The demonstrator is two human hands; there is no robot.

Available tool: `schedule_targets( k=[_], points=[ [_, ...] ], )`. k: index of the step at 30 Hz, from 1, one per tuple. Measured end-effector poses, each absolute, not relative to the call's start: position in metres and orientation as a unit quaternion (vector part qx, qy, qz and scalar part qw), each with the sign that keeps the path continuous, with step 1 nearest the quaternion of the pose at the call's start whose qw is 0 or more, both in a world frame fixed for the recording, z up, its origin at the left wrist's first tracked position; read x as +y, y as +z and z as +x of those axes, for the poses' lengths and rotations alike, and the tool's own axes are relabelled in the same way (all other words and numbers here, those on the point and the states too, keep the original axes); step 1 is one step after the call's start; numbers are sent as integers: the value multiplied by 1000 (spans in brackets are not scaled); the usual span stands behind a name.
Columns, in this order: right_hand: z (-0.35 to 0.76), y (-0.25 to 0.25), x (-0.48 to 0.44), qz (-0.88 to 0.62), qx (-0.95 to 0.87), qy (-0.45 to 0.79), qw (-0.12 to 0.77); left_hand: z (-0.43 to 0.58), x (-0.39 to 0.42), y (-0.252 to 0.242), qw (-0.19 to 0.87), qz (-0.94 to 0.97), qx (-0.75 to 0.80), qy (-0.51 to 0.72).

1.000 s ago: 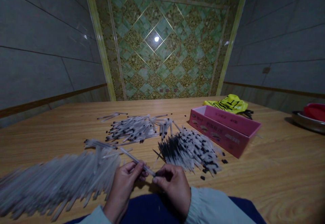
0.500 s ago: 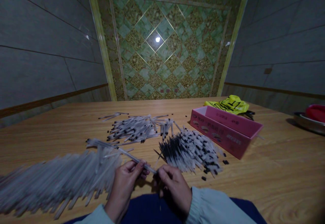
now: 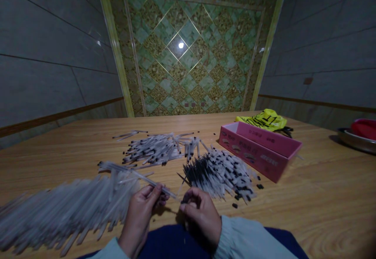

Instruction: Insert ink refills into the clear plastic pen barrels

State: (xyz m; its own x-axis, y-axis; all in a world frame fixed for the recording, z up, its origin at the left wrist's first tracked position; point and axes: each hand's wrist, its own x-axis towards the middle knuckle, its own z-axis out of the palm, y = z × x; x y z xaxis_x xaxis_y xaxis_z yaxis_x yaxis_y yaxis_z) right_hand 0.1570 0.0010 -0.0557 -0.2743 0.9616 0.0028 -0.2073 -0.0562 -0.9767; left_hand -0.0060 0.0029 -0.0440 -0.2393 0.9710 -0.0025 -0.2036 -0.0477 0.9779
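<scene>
My left hand (image 3: 145,206) is closed on a thin clear plastic tube (image 3: 168,191), pinched between thumb and fingers and slanting down to the right. My right hand (image 3: 201,212) is closed just right of the tube's end, its thumb and forefinger pinching a small black cap (image 3: 183,201). A narrow gap separates that cap from the tube. Left of my left hand lies a big heap of clear tubes (image 3: 73,208). Beyond my right hand is a pile of short translucent pieces with dark tips (image 3: 226,172), with several loose black caps (image 3: 235,205) at its edge.
Farther back on the wooden table (image 3: 317,212) lies a pile of black-ended tubes (image 3: 152,149). An open pink box (image 3: 258,153) stands at the right, with a yellow plastic bag (image 3: 268,121) behind it. A metal dish (image 3: 355,140) holding something red sits at the far right.
My right hand has drawn slightly away from the tube's end, where its fingers were touching before. The black cap now shows in its fingers, apart from the tube.
</scene>
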Motion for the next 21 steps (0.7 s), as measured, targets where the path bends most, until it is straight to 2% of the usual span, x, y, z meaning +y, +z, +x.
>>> schedule_targets(
  k=[6,11,14,17,19,21],
  points=[
    [162,-56,5,-289,-377,738,480,-11,3,-41,482,305,478,668],
    [166,-48,8,-250,-293,823,417,-7,1,-37,477,369,487,632],
    [164,-48,8,-286,-382,786,392,-2,-2,-35,461,432,503,591],
    [164,-49,6,-318,-531,678,395,-2,-2,-35,451,449,514,575],
    [169,-47,5,-321,-616,634,340,-8,-1,-35,448,414,513,605],
    [179,-41,4,-302,-688,617,233,-17,2,-36,440,358,500,654]
  ],
)
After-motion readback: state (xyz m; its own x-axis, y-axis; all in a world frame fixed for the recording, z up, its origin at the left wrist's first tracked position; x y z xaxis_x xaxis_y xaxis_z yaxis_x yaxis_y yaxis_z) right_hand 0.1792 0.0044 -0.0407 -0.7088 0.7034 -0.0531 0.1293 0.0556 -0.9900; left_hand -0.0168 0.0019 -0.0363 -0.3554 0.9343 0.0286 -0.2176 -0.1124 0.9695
